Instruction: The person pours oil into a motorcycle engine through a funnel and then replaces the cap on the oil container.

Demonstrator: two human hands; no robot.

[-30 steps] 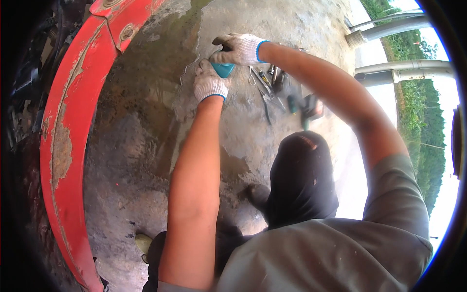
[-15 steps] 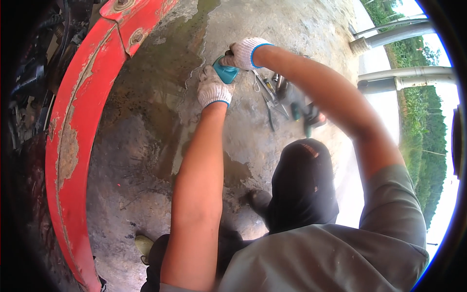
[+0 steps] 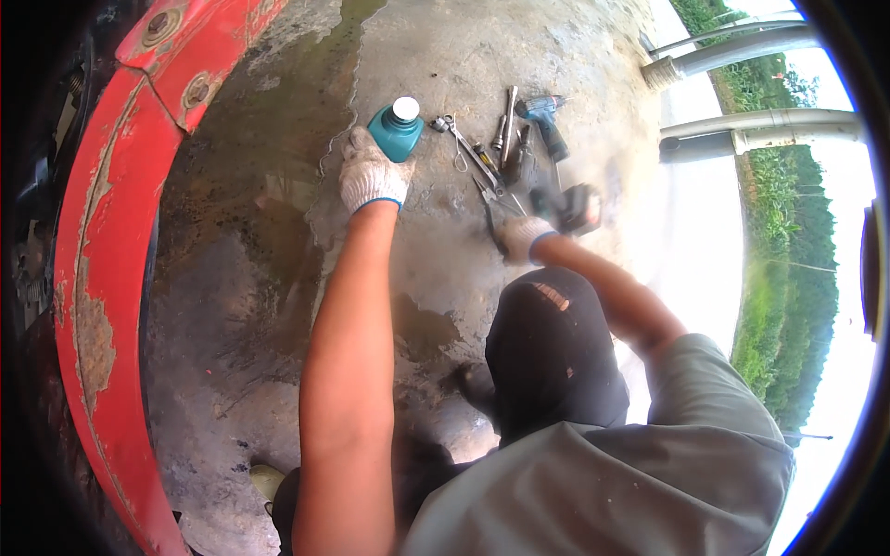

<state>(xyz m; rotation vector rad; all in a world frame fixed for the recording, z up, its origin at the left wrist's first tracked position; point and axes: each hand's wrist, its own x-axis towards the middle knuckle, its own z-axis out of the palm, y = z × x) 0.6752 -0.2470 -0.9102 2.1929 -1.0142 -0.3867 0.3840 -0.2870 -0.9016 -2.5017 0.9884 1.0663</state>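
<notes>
Stained grey concrete floor (image 3: 436, 273) | white-gloved left hand (image 3: 372, 176) curled round teal plastic bottle (image 3: 397, 141) | white-gloved right hand (image 3: 521, 238) since off bottle, near dark-handled metal pliers (image 3: 489, 197); grip: cannot tell

A teal plastic bottle (image 3: 396, 139) partly hides our white-gloved left hand (image 3: 369, 174); beside our right hand (image 3: 521, 238), we cannot identify a blurred black-and-green object (image 3: 581, 208).

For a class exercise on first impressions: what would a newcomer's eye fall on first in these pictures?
Probably the curved, flaking red metal part sweeping down the left side. Next, the teal bottle with its white cap, in the gloved left hand, above centre. To its right, hand tools and a blue drill lie on the stained floor.
</notes>
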